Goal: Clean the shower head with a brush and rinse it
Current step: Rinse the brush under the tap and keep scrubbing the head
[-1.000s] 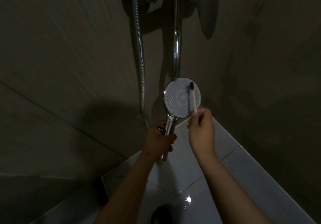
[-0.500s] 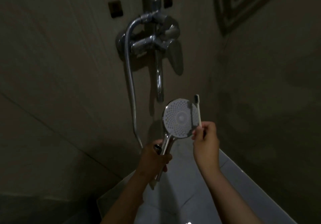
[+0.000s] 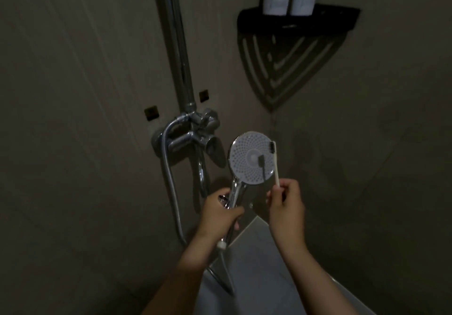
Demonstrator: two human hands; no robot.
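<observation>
A round white shower head (image 3: 247, 151) on a chrome handle stands upright with its nozzle face turned toward me. My left hand (image 3: 220, 213) is closed around the handle below the head. My right hand (image 3: 286, 203) pinches the lower end of a white toothbrush (image 3: 275, 165), which points up along the right rim of the head. Its dark bristles sit near the rim's upper right, facing the nozzle face, and its shadow falls across the middle of the face. The scene is dim.
A chrome mixer valve (image 3: 195, 131) with a vertical riser pipe (image 3: 175, 36) is on the wall to the left, and a metal hose (image 3: 171, 185) loops down from it. A black corner shelf (image 3: 297, 20) with two bottles hangs high on the right. Pale floor tiles (image 3: 264, 278) lie below.
The view has tilted upward, bringing the valve, riser and corner shelf into sight. The brush has shifted from over the nozzle face to the head's right rim. Both hands keep their holds.
</observation>
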